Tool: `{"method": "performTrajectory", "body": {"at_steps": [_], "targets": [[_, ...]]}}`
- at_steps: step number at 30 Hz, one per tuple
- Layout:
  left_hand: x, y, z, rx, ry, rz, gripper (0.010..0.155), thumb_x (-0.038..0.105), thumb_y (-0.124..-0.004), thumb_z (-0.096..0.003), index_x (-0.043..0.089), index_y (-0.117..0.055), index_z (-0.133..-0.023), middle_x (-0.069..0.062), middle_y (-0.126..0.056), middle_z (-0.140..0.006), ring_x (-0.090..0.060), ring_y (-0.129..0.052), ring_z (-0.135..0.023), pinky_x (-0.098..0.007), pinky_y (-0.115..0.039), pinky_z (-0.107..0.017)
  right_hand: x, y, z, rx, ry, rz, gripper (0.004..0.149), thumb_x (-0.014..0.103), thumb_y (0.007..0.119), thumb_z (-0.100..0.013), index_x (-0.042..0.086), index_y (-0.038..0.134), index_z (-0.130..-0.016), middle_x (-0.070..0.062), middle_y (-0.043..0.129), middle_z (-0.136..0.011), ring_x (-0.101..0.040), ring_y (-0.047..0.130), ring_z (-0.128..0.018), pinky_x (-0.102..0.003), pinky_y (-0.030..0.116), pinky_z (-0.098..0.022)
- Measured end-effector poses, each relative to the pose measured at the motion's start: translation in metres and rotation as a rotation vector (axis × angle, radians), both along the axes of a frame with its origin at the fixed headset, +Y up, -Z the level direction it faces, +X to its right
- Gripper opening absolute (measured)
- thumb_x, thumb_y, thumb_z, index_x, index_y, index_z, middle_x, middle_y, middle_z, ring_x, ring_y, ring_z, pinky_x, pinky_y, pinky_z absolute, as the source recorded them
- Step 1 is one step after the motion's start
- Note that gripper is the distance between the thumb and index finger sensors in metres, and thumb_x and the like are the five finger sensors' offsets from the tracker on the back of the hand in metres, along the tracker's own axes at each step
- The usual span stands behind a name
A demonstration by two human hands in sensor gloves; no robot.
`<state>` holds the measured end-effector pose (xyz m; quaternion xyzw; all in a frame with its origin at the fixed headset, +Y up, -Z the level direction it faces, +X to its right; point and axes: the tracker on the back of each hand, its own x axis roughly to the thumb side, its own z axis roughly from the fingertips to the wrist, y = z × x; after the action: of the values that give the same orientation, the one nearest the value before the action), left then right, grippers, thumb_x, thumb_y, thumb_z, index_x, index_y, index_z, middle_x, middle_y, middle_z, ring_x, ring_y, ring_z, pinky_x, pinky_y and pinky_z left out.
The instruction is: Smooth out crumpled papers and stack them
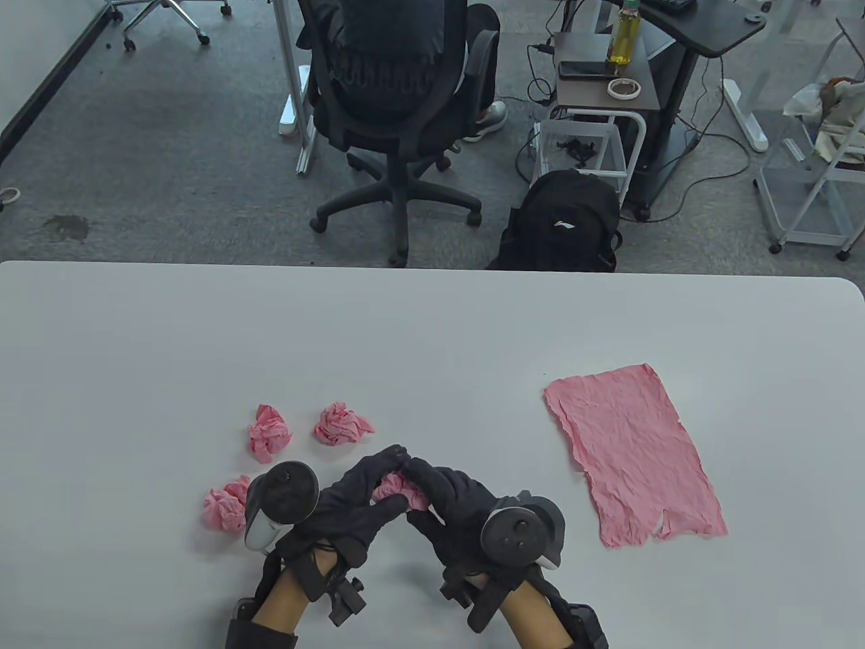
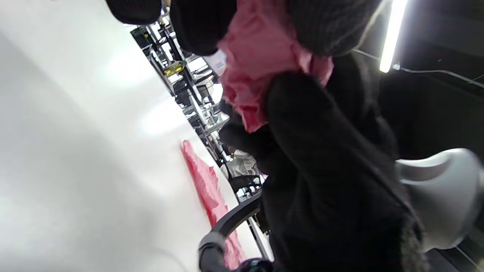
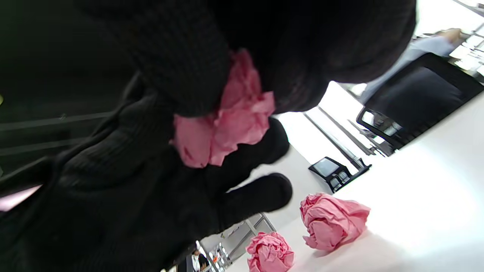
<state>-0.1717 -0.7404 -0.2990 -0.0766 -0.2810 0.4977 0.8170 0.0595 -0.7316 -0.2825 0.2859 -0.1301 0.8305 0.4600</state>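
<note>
Both gloved hands hold one crumpled pink paper ball [image 1: 400, 491] between them above the near middle of the white table [image 1: 432, 324]. My left hand [image 1: 361, 493] grips it from the left, my right hand [image 1: 442, 493] from the right, fingertips meeting over it. The ball shows between the fingers in the left wrist view [image 2: 261, 64] and the right wrist view [image 3: 227, 121]. Three more crumpled pink balls lie left of the hands: one [image 1: 269, 433], a second [image 1: 341, 423] and a third [image 1: 226, 507]. A flattened pink sheet [image 1: 632, 453] lies at the right.
The table's far edge runs across the middle of the table view. Beyond it stand a black office chair [image 1: 399, 94], a black backpack [image 1: 564, 220] and a side cart [image 1: 601, 81] with a bottle.
</note>
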Motion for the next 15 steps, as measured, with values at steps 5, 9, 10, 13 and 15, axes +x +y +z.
{"method": "performTrajectory", "body": {"at_steps": [5,9,10,13,15], "targets": [[0.004,0.004,0.004,0.049,0.001,-0.035,0.076,0.052,-0.077,-0.0537,0.037,-0.036,-0.116,0.008,-0.046,-0.113,-0.018,-0.064,-0.105,-0.050,-0.052,-0.085,0.003,-0.009,-0.003,-0.142,-0.039,-0.102,0.058,0.030,0.090,-0.044,0.011,0.070,-0.095,-0.013,0.087,-0.074,-0.031,0.094,-0.051,-0.048,0.080,-0.038],[0.000,-0.001,0.000,0.057,0.022,-0.112,0.083,0.060,-0.080,-0.0504,0.034,-0.036,-0.116,0.006,-0.053,-0.108,-0.017,-0.071,-0.093,-0.049,-0.057,-0.081,0.007,-0.010,-0.004,-0.112,-0.108,-0.061,0.050,0.036,0.091,-0.043,0.015,0.079,-0.087,-0.008,0.090,-0.065,-0.027,0.095,-0.045,-0.046,0.080,-0.036],[-0.002,-0.001,-0.001,0.051,0.028,-0.113,0.084,0.062,-0.080,-0.0494,0.032,-0.038,-0.116,0.005,-0.056,-0.105,-0.017,-0.073,-0.089,-0.049,-0.058,-0.080,0.006,-0.012,-0.005,-0.116,-0.110,-0.064,0.049,0.037,0.090,-0.044,0.015,0.079,-0.086,-0.007,0.090,-0.064,-0.027,0.095,-0.046,-0.046,0.080,-0.036],[-0.007,0.000,-0.001,0.072,0.102,-0.122,0.083,0.064,-0.083,-0.0459,0.030,-0.049,-0.114,0.004,-0.067,-0.094,-0.016,-0.080,-0.077,-0.050,-0.063,-0.076,0.005,-0.013,-0.004,-0.114,-0.101,-0.095,0.047,0.037,0.088,-0.046,0.020,0.076,-0.088,-0.006,0.084,-0.076,-0.032,0.089,-0.061,-0.050,0.076,-0.046],[-0.009,0.002,-0.002,0.093,0.120,-0.154,0.082,0.064,-0.082,-0.0451,0.029,-0.052,-0.113,0.005,-0.072,-0.088,-0.015,-0.083,-0.073,-0.049,-0.065,-0.074,0.005,-0.014,-0.006,-0.129,-0.081,-0.135,0.046,0.035,0.087,-0.046,0.023,0.074,-0.088,-0.012,0.076,-0.089,-0.038,0.084,-0.072,-0.053,0.073,-0.050]]}}
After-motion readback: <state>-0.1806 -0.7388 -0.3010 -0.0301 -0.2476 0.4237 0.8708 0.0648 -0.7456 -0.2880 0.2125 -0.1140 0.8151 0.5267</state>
